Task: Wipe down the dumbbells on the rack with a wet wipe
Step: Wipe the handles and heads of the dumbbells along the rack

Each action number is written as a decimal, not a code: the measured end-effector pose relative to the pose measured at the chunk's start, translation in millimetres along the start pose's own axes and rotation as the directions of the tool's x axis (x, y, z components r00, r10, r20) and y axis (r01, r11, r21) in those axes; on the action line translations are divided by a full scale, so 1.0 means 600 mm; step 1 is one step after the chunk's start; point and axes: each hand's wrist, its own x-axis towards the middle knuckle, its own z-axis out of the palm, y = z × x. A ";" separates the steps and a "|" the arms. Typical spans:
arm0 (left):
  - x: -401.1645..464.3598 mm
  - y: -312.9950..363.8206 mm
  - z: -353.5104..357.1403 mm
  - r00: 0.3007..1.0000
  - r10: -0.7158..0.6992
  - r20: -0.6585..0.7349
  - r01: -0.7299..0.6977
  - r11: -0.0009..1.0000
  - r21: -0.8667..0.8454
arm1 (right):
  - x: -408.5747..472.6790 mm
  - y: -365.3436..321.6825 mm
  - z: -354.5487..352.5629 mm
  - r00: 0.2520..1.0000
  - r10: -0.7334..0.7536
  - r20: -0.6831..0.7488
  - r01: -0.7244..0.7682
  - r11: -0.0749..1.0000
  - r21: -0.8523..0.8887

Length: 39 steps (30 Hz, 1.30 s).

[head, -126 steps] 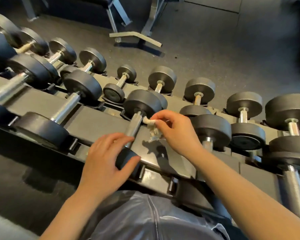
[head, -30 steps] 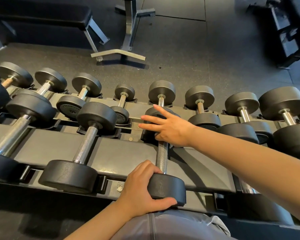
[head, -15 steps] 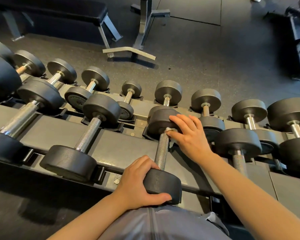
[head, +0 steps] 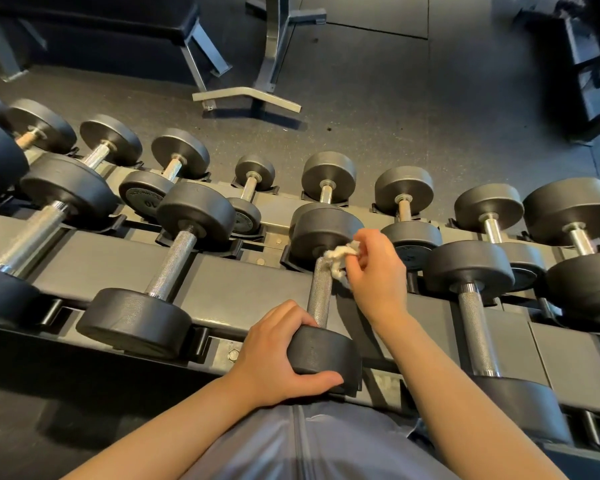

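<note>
A black dumbbell [head: 321, 292] with a knurled steel handle lies on the near tier of the dark rack [head: 243, 292], in the middle. My left hand [head: 278, 362] grips its near head. My right hand [head: 374, 271] pinches a crumpled white wet wipe [head: 340, 258] against the top of the handle, just below the far head. Several more dumbbells fill both tiers, such as one to the left [head: 174, 268] and one to the right [head: 475, 306].
Beyond the rack lies dark rubber flooring. A black bench [head: 94, 19] with grey legs stands at the far left, a grey machine base [head: 250, 95] in the far middle, and dark equipment [head: 589, 64] at the far right. My grey clothing [head: 309, 445] fills the bottom.
My right hand has drawn back from the far head toward the handle's top, and the white wipe now shows between its fingers. The left hand keeps its grip on the near head.
</note>
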 end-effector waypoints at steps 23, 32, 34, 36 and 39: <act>0.000 -0.008 -0.002 0.999 0.008 0.053 -0.008 1.000 -0.015 | 0.056 -0.098 0.024 0.766 -0.160 0.622 0.613 0.472 -0.633; -0.008 0.025 -0.004 0.963 -0.264 0.061 0.267 0.963 -0.043 | 0.082 -0.108 0.034 0.462 -0.158 0.873 0.871 0.265 -0.413; -0.008 0.045 0.010 0.893 -0.446 -0.052 0.441 0.893 -0.092 | 0.083 -0.097 0.030 0.433 -0.193 0.881 0.885 0.277 -0.374; -0.003 0.070 0.030 0.774 -0.593 -0.221 0.586 0.804 -0.103 | 0.085 -0.078 0.014 0.440 -0.255 0.861 0.879 0.320 -0.355; 0.023 0.109 0.060 0.568 -0.711 -0.415 0.713 0.677 -0.183 | 0.087 -0.033 -0.010 0.494 -0.385 0.779 0.844 0.426 -0.325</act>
